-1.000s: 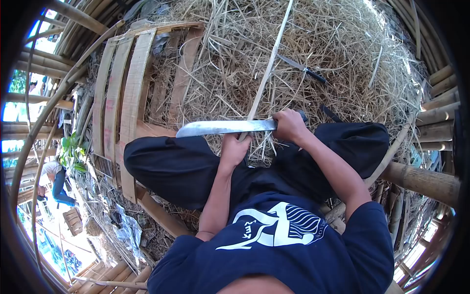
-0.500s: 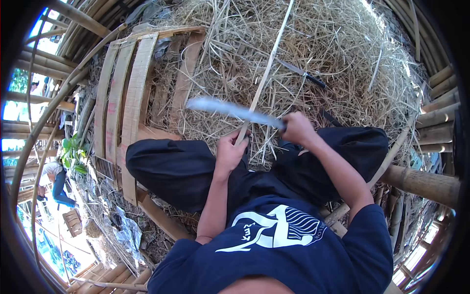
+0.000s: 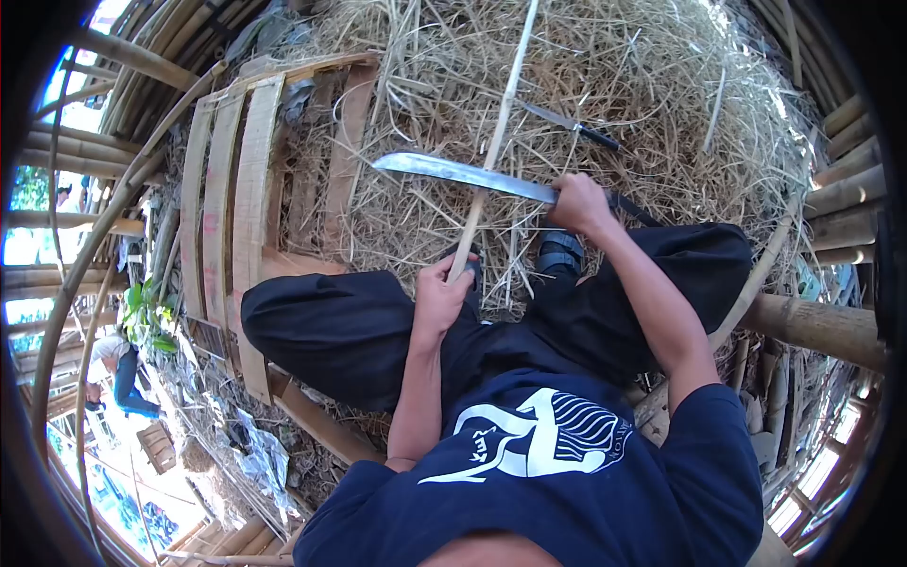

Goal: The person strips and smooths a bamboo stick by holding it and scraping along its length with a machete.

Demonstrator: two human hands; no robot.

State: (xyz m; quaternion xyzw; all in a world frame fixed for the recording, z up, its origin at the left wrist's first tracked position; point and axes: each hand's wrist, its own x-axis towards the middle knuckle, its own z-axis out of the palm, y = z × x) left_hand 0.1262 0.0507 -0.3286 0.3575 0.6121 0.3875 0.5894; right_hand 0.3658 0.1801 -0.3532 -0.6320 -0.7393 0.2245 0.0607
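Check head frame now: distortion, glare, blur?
Head view: heavy fisheye curvature, black corners; head view: daylight blown out at lower left; head view: long silver metal machete looks fairly crisp, with a pale sheen; head view: slender pale wood-like strip reads clearly too.

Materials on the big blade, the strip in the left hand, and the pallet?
Big blade: metal, probably steel, bare; silvery sheen.
Strip: likely split bamboo, possibly other wood, unpainted; pale, straight, slender.
Pallet: wood, seemingly unfinished; flat tan boards, reddish marks.
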